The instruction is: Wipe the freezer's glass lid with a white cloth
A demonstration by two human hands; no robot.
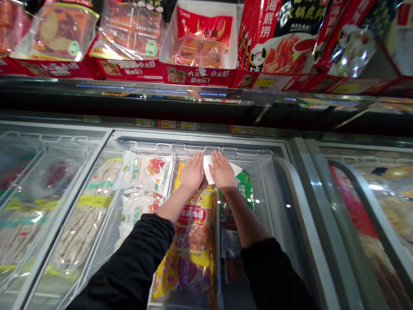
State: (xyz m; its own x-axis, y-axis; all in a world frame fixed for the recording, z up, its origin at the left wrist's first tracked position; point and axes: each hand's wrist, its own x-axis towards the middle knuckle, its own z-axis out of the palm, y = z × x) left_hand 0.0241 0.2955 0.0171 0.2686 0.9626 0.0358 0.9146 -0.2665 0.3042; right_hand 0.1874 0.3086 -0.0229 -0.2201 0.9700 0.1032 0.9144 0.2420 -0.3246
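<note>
Both hands lie at the far part of a chest freezer's glass lid (264, 206), over the packages inside. My left hand (192, 172) rests flat with its fingers stretched forward, beside the white cloth or paper sheet (209, 175) and touching its left edge. On that sheet my right hand (222, 170) presses down, palm flat and fingers extended. Part of the sheet is hidden beneath the right hand, and its corner shows to the right. Yellow food bags (196, 215) lie below the glass under the hands, with a green package (245, 189) to their right.
White food bags (146, 170) lie in the freezer at left. A curved handle (298, 206) runs along the lid's right side. More freezers stand on both sides. Overhead, a shelf (193, 88) bears red boxes (200, 75) of packaged food.
</note>
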